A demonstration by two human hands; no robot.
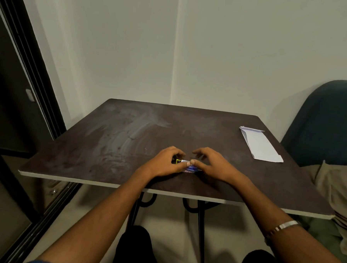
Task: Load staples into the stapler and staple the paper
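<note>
Near the front edge of the dark surface (128,133), the left hand (165,164) and right hand (213,164) meet over a small blue-and-white box (190,168), both pinching it between thumb and fingers. A yellow-and-black object, mostly hidden, sits under the left fingers. The folded paper (260,145) lies well apart, at the far right.

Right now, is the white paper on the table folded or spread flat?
Folded. The paper lies as a narrow strip with a creased, doubled-over far end, apart from both hands, near the table's right edge.
</note>
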